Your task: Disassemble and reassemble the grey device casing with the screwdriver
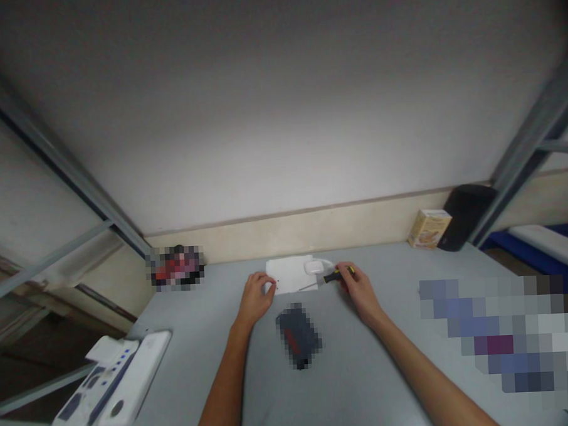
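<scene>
My right hand (pixel 360 291) is closed round a screwdriver (pixel 337 275) with a black and yellow handle. Its thin shaft points left over a white sheet of paper (pixel 286 269). At the sheet's left edge is my left hand (pixel 257 297), thumb and forefinger brought together; anything between them is too small to make out. Tiny dark bits (pixel 278 284) lie on the paper by those fingertips. A white rounded device (pixel 313 267) rests on the sheet's right part, with a pale cord or strap curving from it towards my right hand.
A blurred-out dark item (pixel 299 335) lies between my forearms. White box (pixel 137 376) and blue-and-white packaging (pixel 98 387) are at the left. A blurred red-and-black item (pixel 177 268) sits back left. A yellow carton (pixel 429 228) and black object (pixel 467 214) stand back right, against the wall.
</scene>
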Demonstrator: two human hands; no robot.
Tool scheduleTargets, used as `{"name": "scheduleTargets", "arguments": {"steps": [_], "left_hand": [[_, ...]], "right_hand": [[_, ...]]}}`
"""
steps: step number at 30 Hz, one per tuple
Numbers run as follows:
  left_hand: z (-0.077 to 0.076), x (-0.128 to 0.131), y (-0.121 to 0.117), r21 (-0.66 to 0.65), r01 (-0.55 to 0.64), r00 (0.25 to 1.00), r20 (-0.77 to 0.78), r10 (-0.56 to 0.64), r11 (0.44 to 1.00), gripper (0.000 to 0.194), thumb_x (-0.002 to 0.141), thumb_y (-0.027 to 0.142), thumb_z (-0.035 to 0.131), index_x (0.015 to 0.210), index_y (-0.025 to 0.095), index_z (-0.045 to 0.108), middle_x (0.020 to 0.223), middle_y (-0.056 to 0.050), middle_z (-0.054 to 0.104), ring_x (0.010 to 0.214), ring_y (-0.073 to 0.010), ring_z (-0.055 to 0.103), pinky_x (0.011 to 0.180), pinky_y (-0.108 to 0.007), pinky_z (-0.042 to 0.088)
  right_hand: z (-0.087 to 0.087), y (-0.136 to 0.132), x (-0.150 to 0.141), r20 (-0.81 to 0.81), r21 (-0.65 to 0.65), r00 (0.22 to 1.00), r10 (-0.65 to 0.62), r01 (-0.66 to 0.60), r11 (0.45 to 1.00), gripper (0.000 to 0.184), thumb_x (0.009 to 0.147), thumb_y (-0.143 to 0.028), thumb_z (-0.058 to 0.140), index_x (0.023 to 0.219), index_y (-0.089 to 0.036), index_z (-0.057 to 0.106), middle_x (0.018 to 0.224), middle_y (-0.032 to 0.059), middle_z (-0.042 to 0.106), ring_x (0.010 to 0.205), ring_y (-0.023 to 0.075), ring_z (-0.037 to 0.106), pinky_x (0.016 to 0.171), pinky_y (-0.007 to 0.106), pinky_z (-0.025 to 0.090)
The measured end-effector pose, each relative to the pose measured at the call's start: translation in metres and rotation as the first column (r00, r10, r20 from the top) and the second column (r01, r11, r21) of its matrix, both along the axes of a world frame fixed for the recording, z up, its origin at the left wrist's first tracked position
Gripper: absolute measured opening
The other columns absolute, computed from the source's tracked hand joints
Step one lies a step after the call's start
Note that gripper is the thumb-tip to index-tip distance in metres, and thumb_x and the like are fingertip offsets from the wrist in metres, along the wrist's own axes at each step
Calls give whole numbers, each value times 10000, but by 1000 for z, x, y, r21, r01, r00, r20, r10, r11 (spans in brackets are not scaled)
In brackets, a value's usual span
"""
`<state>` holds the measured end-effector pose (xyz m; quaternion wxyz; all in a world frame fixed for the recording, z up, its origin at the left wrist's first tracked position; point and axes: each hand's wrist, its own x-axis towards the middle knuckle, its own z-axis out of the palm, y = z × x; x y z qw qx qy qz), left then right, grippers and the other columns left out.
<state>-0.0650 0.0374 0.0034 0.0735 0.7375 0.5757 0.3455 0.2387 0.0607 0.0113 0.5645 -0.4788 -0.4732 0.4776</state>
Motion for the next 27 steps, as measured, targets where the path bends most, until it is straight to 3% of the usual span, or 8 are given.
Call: {"name": "scheduleTargets", "arguments": {"steps": [5,8,10,12,17,23,27], "left_hand": [[9,2,-1,55,-17,994,108,11,998,175,960,290,573,948,222,733,988,-78,671,994,-240,598,951,-412,473],[25,6,-11,-119,117,975,201,-92,986,242,976,387,568,1012,207,727,941,-61,660,857,-195,584,826,-335,483],[33,11,-18,-345,273,946,267,-185,898,331,957,465,600,1130,204,708,933,-45,650,799,-168,569,749,-291,472],[38,16,-24,-465,369,924,277,-263,805,422,888,498,694,1186,199,698,967,-42,646,833,-167,571,769,-283,466],[34,18,-24,-483,452,892,248,-377,751,393,859,450,735,1147,182,739,1021,-63,667,951,-204,573,886,-313,445],[31,15,-17,-502,524,849,370,-377,688,290,904,354,670,1113,176,764,1037,-73,720,941,-204,607,875,-309,450],[33,18,-17,-513,514,853,387,-350,687,252,889,284,654,1081,169,768,1040,-75,731,963,-214,625,884,-314,447]], "right_hand": [[1,1,0,-14,-19,1000,-6,6,1000,418,833,-619,662,893,-205,682,631,-28,519,548,135,426,491,250,310],[2,-1,-1,-6,-16,1000,2,-2,1000,417,838,-623,654,834,-205,664,655,-26,502,588,140,440,516,250,335],[3,-2,-1,20,11,1000,22,-22,1000,417,847,-621,646,809,-205,654,671,-22,507,622,149,461,547,254,363],[2,-2,-1,59,45,997,42,-45,998,412,856,-614,641,809,-205,655,688,-15,528,653,158,483,585,262,387],[-2,-1,-1,133,79,989,67,-78,994,397,883,-596,620,841,-204,667,699,-9,550,660,164,492,612,274,379],[-2,-2,-3,170,66,977,126,-138,988,386,879,-589,621,851,-208,674,712,0,600,633,165,503,596,277,373],[0,-4,-3,193,66,971,141,-156,986,371,889,-571,612,843,-207,668,680,-10,591,609,157,487,591,276,355]]}}
